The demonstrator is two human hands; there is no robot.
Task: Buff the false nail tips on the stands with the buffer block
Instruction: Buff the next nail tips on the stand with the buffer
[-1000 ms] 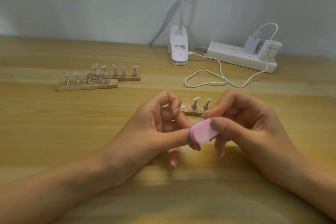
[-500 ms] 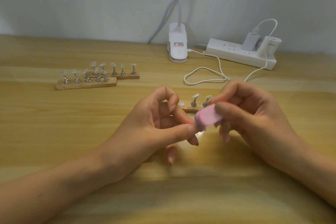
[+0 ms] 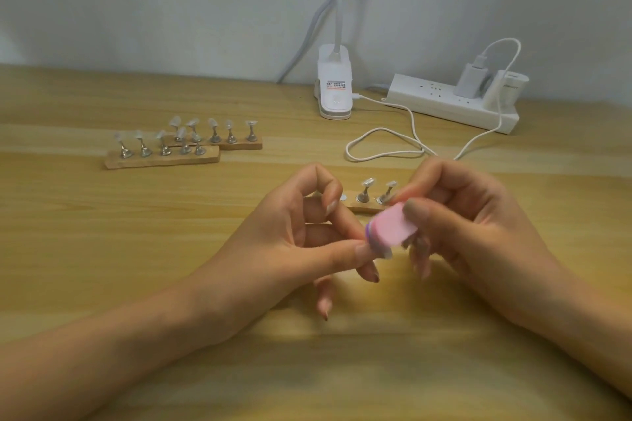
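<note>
The right grip [image 3: 478, 225] is clamping the pink buffer block [image 3: 393, 227] between thumb and fingers, over the middle of the desk [image 3: 102, 249]. The left grip [image 3: 284, 243] is pinching a pale, blurred nail tip [image 3: 386, 252] just under the block's end. Just behind them, a wooden stand [image 3: 366, 208] is carrying two tips. Two fuller stands [image 3: 160, 160] are lying toward the far-left corner, and a power strip [image 3: 451, 106] is sitting at the far edge.

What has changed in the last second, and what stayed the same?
The right hand carried the pink buffer block a little away from the person, toward the near stand. The left hand kept pinching the nail tip under it; nothing was released. The two far stands stayed put.
</note>
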